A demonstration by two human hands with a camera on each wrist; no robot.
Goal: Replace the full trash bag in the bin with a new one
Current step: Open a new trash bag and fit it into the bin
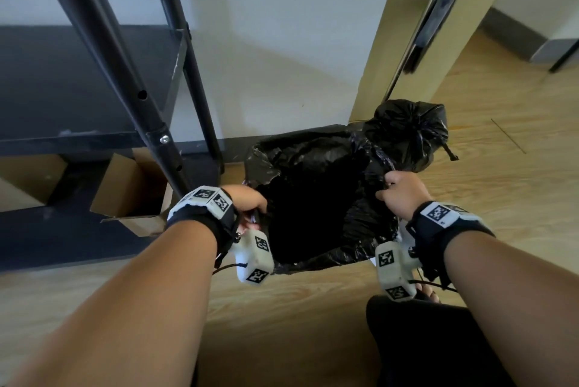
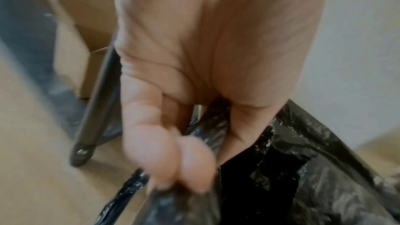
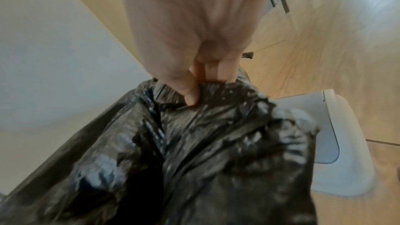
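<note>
A new black trash bag (image 1: 316, 198) is spread wide open on the floor, its dark mouth facing up. My left hand (image 1: 250, 202) grips the bag's left rim (image 2: 207, 136), fingers curled round bunched plastic. My right hand (image 1: 398, 192) pinches the right rim (image 3: 207, 95) between thumb and fingers. Behind the open bag stands the full black bag (image 1: 407, 133), tied at its top. In the right wrist view a white bin (image 3: 337, 145) shows beside the bag; the plastic covers most of it.
A black metal shelf (image 1: 94, 79) stands at left with an open cardboard box (image 1: 131, 189) under it. A white wall is behind, a tan door frame (image 1: 379, 51) at right. Wood floor (image 1: 488, 167) spreads to the right. My dark-clad leg (image 1: 432, 342) is at bottom right.
</note>
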